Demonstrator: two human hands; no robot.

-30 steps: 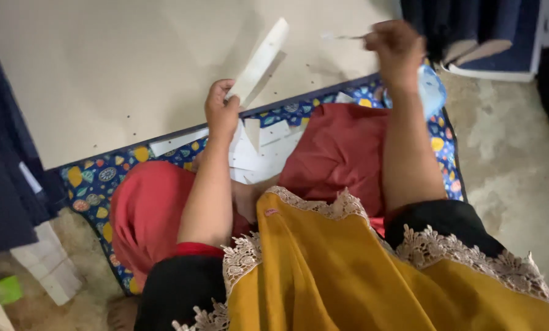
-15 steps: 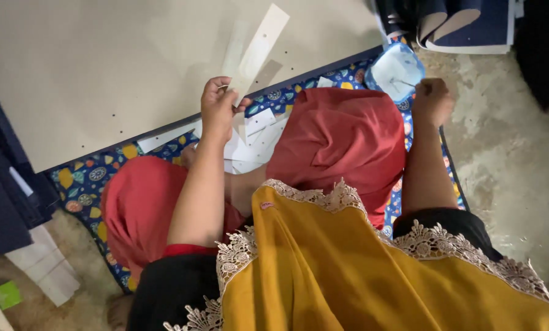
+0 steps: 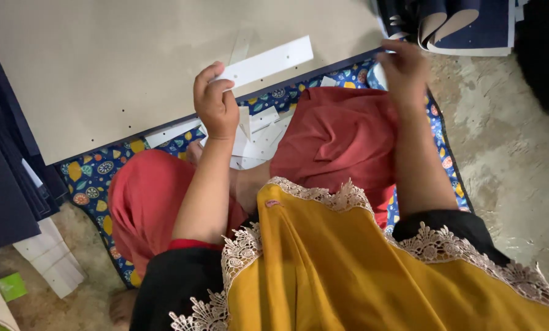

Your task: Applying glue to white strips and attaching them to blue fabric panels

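My left hand (image 3: 216, 104) grips one end of a long white paper strip (image 3: 273, 60), which juts up and to the right over a large beige board (image 3: 102, 67). Loose white strips (image 3: 259, 132) lie in my lap between red trouser legs (image 3: 342, 135). My right hand (image 3: 403, 70) hovers near the board's right corner, blurred; whether it holds anything I cannot tell. A yellow garment with lace trim (image 3: 348, 263) covers the foreground.
A patterned blue mat (image 3: 96, 178) lies under me on a concrete floor (image 3: 507, 153). Dark blue folded sheets (image 3: 464, 27) are stacked at the top right, more dark sheets (image 3: 7, 178) at the left. White strips (image 3: 50, 257) lie at the lower left.
My left hand has turned the strip from steep to nearly level. My right hand rose from beside my knee to the board's corner. The pale blue thing near it is out of sight.
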